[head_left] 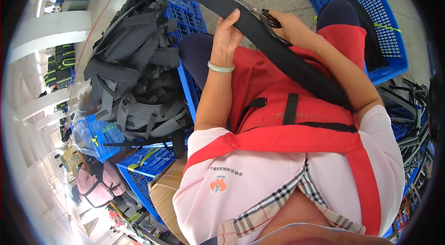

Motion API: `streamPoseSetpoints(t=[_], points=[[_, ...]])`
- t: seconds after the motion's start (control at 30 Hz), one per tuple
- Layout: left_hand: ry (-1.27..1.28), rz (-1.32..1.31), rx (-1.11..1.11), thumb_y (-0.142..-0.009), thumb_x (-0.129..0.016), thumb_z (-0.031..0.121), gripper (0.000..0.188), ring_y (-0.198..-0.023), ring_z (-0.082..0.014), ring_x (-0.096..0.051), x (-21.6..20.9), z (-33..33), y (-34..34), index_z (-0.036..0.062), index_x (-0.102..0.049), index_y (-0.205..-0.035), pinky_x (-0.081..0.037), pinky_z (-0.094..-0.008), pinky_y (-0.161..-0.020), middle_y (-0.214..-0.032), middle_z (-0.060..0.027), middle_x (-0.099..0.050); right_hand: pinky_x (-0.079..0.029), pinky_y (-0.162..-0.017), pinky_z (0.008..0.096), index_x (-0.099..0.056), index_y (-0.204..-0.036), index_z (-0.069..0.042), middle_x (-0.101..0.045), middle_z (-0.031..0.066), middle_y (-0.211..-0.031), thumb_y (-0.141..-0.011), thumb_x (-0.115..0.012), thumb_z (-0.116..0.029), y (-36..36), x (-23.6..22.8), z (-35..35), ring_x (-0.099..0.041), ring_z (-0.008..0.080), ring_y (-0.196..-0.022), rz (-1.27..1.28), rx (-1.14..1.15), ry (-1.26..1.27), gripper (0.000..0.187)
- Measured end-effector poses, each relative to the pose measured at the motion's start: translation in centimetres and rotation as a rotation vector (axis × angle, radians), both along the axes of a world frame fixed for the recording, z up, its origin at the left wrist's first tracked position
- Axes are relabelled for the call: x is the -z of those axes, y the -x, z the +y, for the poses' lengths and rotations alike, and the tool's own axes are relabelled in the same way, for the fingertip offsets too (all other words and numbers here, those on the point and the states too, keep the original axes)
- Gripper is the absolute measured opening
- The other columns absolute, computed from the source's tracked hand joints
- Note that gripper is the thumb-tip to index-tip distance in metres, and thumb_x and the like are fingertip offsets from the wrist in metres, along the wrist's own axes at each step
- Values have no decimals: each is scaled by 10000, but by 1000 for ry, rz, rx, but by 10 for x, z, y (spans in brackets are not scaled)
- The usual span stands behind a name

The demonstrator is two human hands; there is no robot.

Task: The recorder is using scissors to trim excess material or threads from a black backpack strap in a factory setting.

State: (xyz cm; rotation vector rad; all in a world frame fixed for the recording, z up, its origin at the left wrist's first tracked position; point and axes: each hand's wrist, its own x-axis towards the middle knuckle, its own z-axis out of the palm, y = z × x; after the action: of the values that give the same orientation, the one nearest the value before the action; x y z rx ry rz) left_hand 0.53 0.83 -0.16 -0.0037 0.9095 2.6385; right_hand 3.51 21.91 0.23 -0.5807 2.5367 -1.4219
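A long black padded strap [273, 50] runs diagonally across my lap, its rounded far end raised above my left hand. My left hand [228, 32] is closed on it, thumb laid on the upper face. My right hand [293, 28] is at the strap's far-right edge, fingers curled around a small black piece [272, 19] with a looped end. Whether that piece is a tool or a buckle I cannot tell. Thin shiny strips show along that edge. The strap's near end lies by my right forearm, over the red apron [259, 69].
Left of me, dark grey padded straps [134, 59] are heaped against a blue plastic crate [183, 9]. Another blue crate [387, 22] at the far right holds black material. Grey strips [408, 115] lie in a pile near my right elbow. A cardboard box [169, 194] stands at the lower left.
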Motion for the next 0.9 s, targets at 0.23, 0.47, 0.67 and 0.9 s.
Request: streamPoseSetpoints(t=[0.23,0.47,0.67,0.9], points=[[-63,-30,-76,-860,-649,64,234,-1009,-255,-609,4,-9,14,32,-602,-1087,-468,-410,-966,-1045,-88,-650,-469,-727,419,-493,-1123,-11,-623,241,-888,-853,-628,-196,1,-4,-3,-618,395,-848,-5,6,-14,355],[-66,-15,-65,-869,-652,99,211,-1009,-251,-606,9,-11,14,47,-614,-1071,-460,-410,-975,-1040,-86,-652,-468,-740,446,-502,-1131,-10,-637,225,-893,-825,-643,-213,16,1,-8,-613,404,-879,92,-24,-92,393],[-72,-31,-48,-883,-639,126,187,-978,-250,-608,9,-13,13,52,-623,-1055,-469,-403,-945,-1004,-82,-654,-461,-683,407,-568,-1022,34,-639,229,-843,-867,-627,-199,11,-2,-14,-620,362,-772,46,-24,97,287],[-25,-159,-82,-889,-638,136,196,-977,-217,-607,15,-16,23,83,-625,-1077,-475,-379,-916,-1042,-57,-653,-447,-585,261,-590,-1020,14,-642,77,-793,-832,-688,-270,10,-34,12,-587,137,-681,-540,1,209,354]])
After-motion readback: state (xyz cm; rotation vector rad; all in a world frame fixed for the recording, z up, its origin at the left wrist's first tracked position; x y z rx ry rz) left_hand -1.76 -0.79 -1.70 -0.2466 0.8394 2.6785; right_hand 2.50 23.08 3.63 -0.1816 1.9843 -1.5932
